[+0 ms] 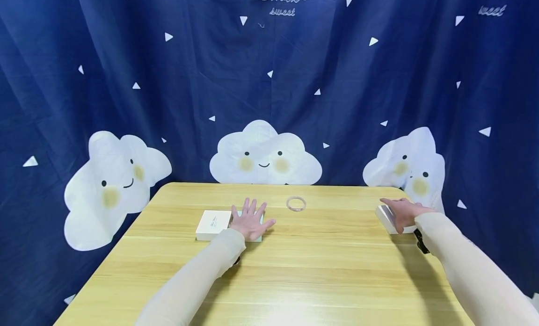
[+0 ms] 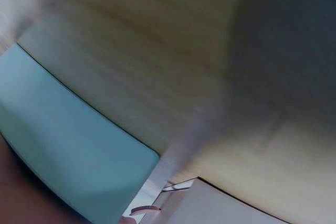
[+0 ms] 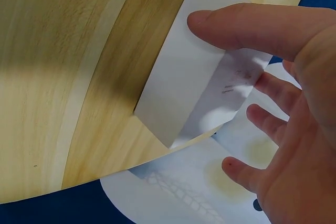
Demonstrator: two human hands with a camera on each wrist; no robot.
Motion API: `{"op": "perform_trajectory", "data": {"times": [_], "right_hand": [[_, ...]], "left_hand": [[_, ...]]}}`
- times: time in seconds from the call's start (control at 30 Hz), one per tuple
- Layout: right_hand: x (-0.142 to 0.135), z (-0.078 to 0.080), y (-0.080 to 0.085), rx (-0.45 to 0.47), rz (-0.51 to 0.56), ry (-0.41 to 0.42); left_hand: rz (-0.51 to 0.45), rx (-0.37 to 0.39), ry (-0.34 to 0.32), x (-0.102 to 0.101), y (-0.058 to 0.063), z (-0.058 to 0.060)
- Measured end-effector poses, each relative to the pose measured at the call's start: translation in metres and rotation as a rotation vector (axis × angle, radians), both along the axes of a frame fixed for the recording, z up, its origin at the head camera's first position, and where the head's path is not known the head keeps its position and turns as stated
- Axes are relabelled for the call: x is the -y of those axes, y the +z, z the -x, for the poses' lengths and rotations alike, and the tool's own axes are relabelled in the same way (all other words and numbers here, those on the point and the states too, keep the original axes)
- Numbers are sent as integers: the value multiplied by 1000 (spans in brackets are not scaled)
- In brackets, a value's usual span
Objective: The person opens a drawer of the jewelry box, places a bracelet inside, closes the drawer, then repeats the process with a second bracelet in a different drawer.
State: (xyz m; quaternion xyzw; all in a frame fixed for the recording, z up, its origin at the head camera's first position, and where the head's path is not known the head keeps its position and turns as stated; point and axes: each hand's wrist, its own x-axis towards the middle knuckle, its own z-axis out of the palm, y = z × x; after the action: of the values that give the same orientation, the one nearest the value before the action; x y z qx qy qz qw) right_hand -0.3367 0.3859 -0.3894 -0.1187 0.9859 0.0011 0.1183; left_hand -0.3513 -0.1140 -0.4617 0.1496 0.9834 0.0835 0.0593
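Observation:
In the head view my left hand (image 1: 249,223) lies spread over a light teal flat piece (image 1: 256,239), most of which it hides. Close beside that, on the left, is a white box (image 1: 214,225) with small dark lettering. The left wrist view shows the teal piece (image 2: 79,140) and a corner of the white box (image 2: 210,205). At the table's right side, my right hand (image 1: 404,213) straddles another white box (image 3: 181,61). Its thumb extends across one face and the fingers are spread along the far side; firm contact cannot be made out.
A pale, translucent bangle (image 1: 296,210) lies toward the back of the wooden table (image 1: 303,274). Behind the table hangs a dark blue curtain (image 1: 189,92) with clouds and triangles. The right-hand box sits near the table's right edge.

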Motion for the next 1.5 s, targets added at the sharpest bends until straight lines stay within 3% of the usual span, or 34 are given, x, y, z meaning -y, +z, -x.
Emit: {"op": "perform_trajectory", "data": {"times": [0.43,1.5], "right_hand": [[1,-4,8,-18,4,-13],[18,0,17,-127,1,60]], "left_hand": [[6,4,8,2,-13,9],[-25,-5,-1,2,-9,3]]}}
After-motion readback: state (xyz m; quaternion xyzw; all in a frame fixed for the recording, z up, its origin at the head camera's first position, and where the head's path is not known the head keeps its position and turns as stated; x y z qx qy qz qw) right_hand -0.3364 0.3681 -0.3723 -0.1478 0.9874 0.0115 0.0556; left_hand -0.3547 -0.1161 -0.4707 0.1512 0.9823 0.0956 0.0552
